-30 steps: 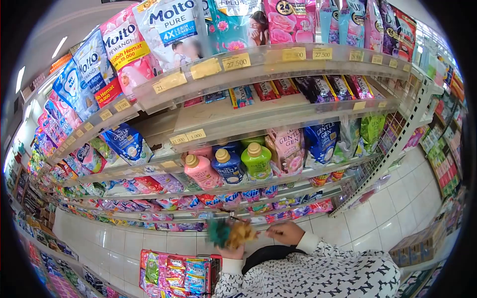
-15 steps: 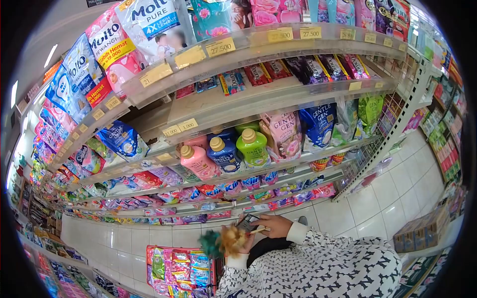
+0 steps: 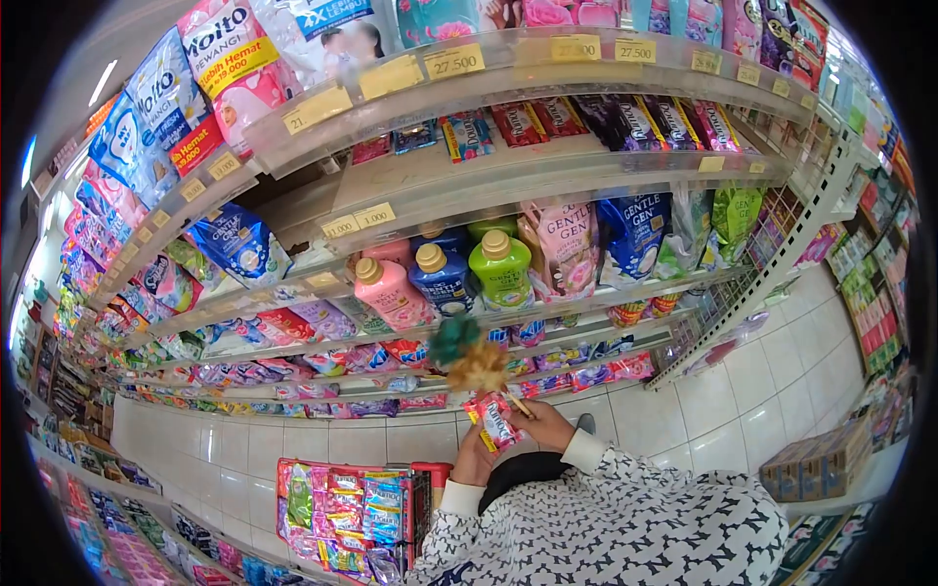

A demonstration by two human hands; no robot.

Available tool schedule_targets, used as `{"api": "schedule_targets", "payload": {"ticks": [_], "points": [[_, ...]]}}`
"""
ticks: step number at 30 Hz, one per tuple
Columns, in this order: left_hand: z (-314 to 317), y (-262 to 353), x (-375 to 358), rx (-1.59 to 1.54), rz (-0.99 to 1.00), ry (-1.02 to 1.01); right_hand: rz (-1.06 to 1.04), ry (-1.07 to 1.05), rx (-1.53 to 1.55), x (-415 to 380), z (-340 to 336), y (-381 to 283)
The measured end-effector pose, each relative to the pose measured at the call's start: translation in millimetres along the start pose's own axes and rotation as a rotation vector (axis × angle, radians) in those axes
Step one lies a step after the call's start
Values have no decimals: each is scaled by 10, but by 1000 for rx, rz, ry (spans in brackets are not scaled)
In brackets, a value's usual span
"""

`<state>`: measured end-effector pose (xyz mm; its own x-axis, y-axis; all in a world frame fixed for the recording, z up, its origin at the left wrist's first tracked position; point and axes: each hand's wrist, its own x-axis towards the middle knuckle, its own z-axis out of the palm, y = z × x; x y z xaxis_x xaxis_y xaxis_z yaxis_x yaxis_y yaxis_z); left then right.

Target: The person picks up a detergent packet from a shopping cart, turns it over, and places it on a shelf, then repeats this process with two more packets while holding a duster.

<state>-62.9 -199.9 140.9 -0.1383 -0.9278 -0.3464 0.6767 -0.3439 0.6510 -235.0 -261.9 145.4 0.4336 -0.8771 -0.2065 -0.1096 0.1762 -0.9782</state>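
my left hand (image 3: 473, 460) grips a pink packet (image 3: 491, 424) before me, print up, perhaps for reading | my right hand (image 3: 543, 427) clasps the duster (image 3: 476, 365) low, beside the packet, likely sparing room | packets (image 3: 384, 523) fill the cart (image 3: 439, 477), seemingly grouped by kind

The shelf (image 3: 578, 303) carries pink, blue and green bottles (image 3: 442, 280) beside pouches (image 3: 567, 249).
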Motion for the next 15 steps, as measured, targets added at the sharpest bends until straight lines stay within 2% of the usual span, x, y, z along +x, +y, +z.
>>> {"api": "schedule_targets", "payload": {"ticks": [2,5,8,9,11,15], "points": [[-51,7,-8,-135,12,-59,-375,147,-188,-18,26,0],[-112,32,-39,-430,62,-83,-333,138,-448,-184,-93,-308],[-10,178,-112,-449,233,-59,-372,-53,-552,-302,-128,-317],[-116,174,-70,-316,254,-49,-430,-26,-585,-277,-152,-202],[-305,139,-56,-464,253,-77,-549,28,-650,-165,-193,100],[-271,155,-69,-618,304,-114,-124,148,-622,4,-309,-242]]}}
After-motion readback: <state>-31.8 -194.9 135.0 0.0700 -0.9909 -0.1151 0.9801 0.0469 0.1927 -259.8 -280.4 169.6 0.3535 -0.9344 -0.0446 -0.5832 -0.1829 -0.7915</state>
